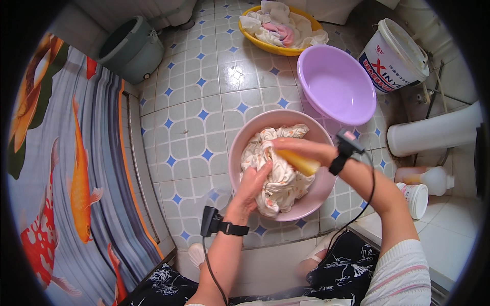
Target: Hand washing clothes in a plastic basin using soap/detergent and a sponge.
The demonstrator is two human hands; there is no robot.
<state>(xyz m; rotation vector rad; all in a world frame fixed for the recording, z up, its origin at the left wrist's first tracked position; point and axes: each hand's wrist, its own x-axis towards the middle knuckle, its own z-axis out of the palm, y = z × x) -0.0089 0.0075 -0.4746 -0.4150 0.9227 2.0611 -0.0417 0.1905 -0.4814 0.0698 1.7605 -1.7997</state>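
Observation:
A pink plastic basin [325, 193] stands on the tiled floor before me. Bunched inside it is a white garment or cloth [282, 179] with small orange prints. My left hand [253, 185] grips the near left part of this cloth, thumb on top. Over the cloth's upper middle, my right hand [302, 148] is blurred by motion. It holds a yellow bar [300, 162], which looks like laundry soap, against or just above the fabric. The ends of the right fingers are hard to make out.
A purple basin [333, 86] sits beyond the pink one. Farther back, a yellow basin [268, 48] holds white and pink laundry. Right: a white bucket [394, 57], a white pipe [432, 132], a plastic bottle [428, 179]. Left: a grey-green tub [134, 57] and a fish-print curtain [99, 160].

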